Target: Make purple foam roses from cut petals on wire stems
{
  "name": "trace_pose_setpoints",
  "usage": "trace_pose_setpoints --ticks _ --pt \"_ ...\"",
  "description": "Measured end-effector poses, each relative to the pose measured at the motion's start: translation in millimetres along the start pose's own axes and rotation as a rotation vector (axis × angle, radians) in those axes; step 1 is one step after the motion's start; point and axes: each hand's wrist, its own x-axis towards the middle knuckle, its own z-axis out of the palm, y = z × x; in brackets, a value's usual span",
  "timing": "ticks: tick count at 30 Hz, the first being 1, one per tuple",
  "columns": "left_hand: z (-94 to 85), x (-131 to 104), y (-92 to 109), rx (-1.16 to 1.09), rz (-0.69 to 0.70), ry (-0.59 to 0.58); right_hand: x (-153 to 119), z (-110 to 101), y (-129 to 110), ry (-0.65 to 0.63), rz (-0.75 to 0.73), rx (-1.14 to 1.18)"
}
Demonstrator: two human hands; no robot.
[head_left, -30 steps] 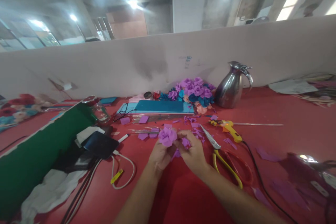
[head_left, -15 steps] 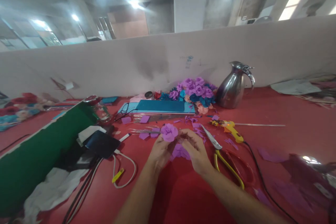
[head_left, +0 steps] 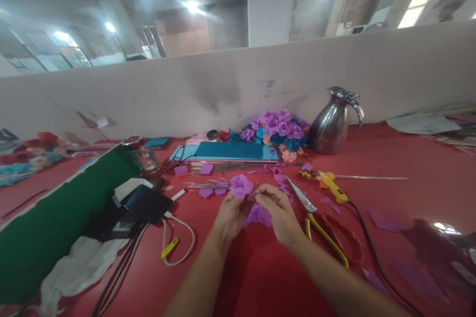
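Note:
A purple paper flower (head_left: 241, 186) faces up at the front of my left hand (head_left: 229, 217), whose fingers are closed around its underside. My right hand (head_left: 278, 210) is just to the right, thumb and fingertips pinched together beside the flower; what lies between them is too small to make out. Under and between the hands, purple paper petals (head_left: 259, 215) rest on the red table. To the right lie scissors (head_left: 307, 203) with yellow and red handles, blades pointing away from me. A yellow hot glue gun (head_left: 329, 184) with a clear glue stick lies beyond them.
Finished paper flowers (head_left: 277, 129) are piled at the back beside a steel jug (head_left: 332, 121). Blue paper sheets (head_left: 228, 149) carry eyeglasses. At left are a phone (head_left: 148, 203), a white cable (head_left: 193, 237), a glass jar (head_left: 143, 156) and a green board (head_left: 74, 218). Purple scraps are scattered about.
The view has shifted slightly, so everything sits a little further right. The flower stays in my left hand, and the right fingertips have drawn slightly closer together beside it.

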Motion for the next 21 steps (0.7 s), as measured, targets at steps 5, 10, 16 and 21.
trace_pose_setpoints --ticks 5,10,16,21 --pt "-4.6 1.2 -0.3 -0.037 -0.007 -0.032 1.2 -3.4 4.1 0.028 -0.005 0.015" --pt "-9.2 2.9 -1.3 -0.014 -0.022 0.059 2.0 -6.5 3.9 0.096 -0.040 -0.017" --pt "-1.4 2.3 -1.4 0.095 0.072 0.074 3.1 -13.7 -11.2 0.114 -0.274 -0.262" --pt "3.5 0.5 -4.3 0.212 0.076 -0.039 2.7 -16.3 -24.5 0.078 -0.439 -0.527"
